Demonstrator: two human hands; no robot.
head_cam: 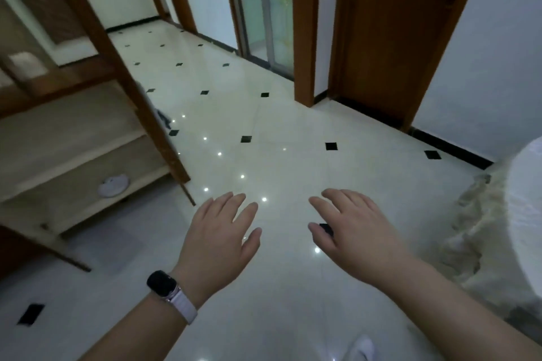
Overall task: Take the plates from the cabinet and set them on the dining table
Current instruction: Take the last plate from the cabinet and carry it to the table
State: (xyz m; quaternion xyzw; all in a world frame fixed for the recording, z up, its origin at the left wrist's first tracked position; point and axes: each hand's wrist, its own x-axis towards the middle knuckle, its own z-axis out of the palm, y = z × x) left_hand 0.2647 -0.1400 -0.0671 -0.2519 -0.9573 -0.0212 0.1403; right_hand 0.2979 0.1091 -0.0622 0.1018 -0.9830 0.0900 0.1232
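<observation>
A wooden cabinet (88,138) stands at the left with open cream shelves. On its lowest shelf lies a white plate (113,185). My left hand (218,231), with a dark watch on a pale strap at the wrist, hovers palm down over the floor, fingers straight and holding nothing. Beside it my right hand (352,228) is also spread flat and holds nothing. Both hands are to the right of the cabinet and apart from it. At the right edge shows a round table under a white cloth (525,214).
The glossy white tiled floor (264,132) with small black diamonds stretches ahead. A brown wooden door (396,32) and a glass sliding door (272,9) lie beyond. A dark object (164,119) lies by the cabinet's post. The tip of a white shoe (362,349) shows at the bottom.
</observation>
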